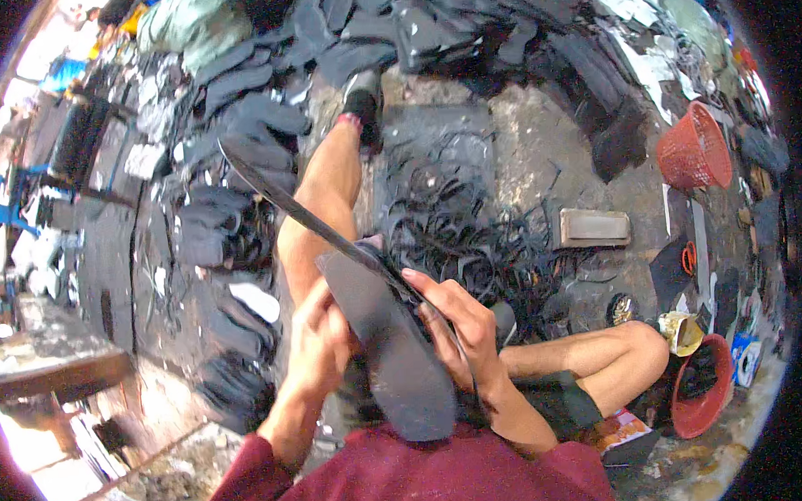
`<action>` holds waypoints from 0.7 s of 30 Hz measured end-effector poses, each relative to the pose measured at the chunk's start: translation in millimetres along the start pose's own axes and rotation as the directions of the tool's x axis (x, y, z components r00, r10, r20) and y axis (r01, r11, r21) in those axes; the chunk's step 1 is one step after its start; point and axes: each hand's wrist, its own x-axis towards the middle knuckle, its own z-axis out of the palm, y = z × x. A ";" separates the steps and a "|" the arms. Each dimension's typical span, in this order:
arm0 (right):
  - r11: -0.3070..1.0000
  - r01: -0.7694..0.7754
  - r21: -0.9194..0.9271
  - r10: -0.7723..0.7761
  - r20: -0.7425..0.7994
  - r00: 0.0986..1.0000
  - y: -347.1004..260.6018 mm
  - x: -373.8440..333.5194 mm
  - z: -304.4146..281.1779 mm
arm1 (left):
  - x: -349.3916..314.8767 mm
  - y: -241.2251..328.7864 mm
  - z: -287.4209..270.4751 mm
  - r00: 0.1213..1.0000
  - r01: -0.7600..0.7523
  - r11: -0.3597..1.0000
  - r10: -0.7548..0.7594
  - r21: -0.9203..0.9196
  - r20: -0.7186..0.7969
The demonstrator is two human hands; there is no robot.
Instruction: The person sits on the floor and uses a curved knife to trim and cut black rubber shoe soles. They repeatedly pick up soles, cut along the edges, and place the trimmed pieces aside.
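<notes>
A dark grey shoe sole (395,354) is held up in front of my chest, its broad face showing. My left hand (317,344) closes on its left edge. My right hand (462,324) pinches a second dark sole-shaped piece (294,209), seen almost edge-on and reaching up to the left across the first. The two pieces meet or overlap near my right fingertips; whether they are joined there I cannot tell.
Between my legs lies a heap of black curled offcuts (450,235). Piles of dark soles (436,29) spread ahead and to my left. On the right are a red perforated basket (694,148), a pale block (594,228), orange-handled scissors (689,258) and a red tub (681,408).
</notes>
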 end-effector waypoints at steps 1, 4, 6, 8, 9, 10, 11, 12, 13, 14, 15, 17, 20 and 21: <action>0.999 -0.038 0.014 0.037 0.020 0.999 -5.7 -7.7 -1.1 | 4.7 8.0 0.6 0.987 0.094 0.985 -0.112 -0.146 -0.118; 0.999 0.010 0.050 -0.011 0.021 1.000 7.0 -49.2 -5.6 | -5.1 -10.7 -21.3 0.977 0.192 0.964 -0.206 -0.185 -0.060; 0.996 -0.061 -0.062 0.060 -0.017 0.998 18.2 -92.0 -13.8 | -8.3 -3.6 -13.0 0.972 0.210 0.964 -0.223 -0.161 -0.070; 0.986 -0.097 -0.135 0.100 0.011 0.995 34.5 -135.2 -23.9 | -8.8 -3.6 -19.1 0.969 0.235 0.942 -0.246 -0.239 -0.019; 0.983 -0.094 -0.159 0.097 0.012 0.995 37.8 -145.1 -28.4 | -7.7 -4.2 -20.1 0.966 0.251 0.928 -0.257 -0.274 0.015; 0.981 -0.099 -0.164 0.104 0.020 0.994 36.8 -144.6 -31.8 | -6.6 -5.2 -18.9 0.961 0.272 0.936 -0.278 -0.224 0.006; 0.980 -0.106 -0.169 0.112 0.027 0.993 35.4 -141.5 -35.2 | -6.1 -5.3 -18.9 0.964 0.263 0.945 -0.266 -0.192 0.011; 0.978 -0.115 -0.173 0.122 0.032 0.992 33.2 -135.3 -39.3 | -5.6 -4.7 -19.8 0.967 0.255 0.954 -0.256 -0.158 0.017; 0.969 -0.073 -0.236 0.086 0.047 0.995 28.4 -118.4 -44.6 | -3.3 -4.4 -21.2 0.969 0.245 0.962 -0.243 -0.121 0.033; 0.970 -0.060 -0.236 0.085 0.098 0.992 27.8 -104.3 -51.7 | -2.6 -4.5 -21.3 0.968 0.251 0.962 -0.248 -0.106 0.040; 0.973 -0.042 -0.225 0.079 0.155 0.985 29.7 -88.5 -58.6 | -3.2 -5.4 -24.5 0.969 0.243 0.969 -0.241 -0.047 0.044; 0.980 -0.003 -0.201 0.061 0.284 0.957 26.8 -53.0 -73.8 | -1.4 -2.6 -27.5 0.964 0.258 0.966 -0.257 0.002 0.072; 0.966 0.075 -0.249 0.050 0.460 0.886 18.3 -2.7 -90.7 | 3.8 -0.4 -20.3 0.960 0.237 0.965 -0.250 0.113 0.123; 0.964 0.100 -0.245 0.044 0.523 0.851 14.8 13.6 -93.8 | 5.9 -0.1 -19.0 0.950 0.261 0.958 -0.276 0.116 0.145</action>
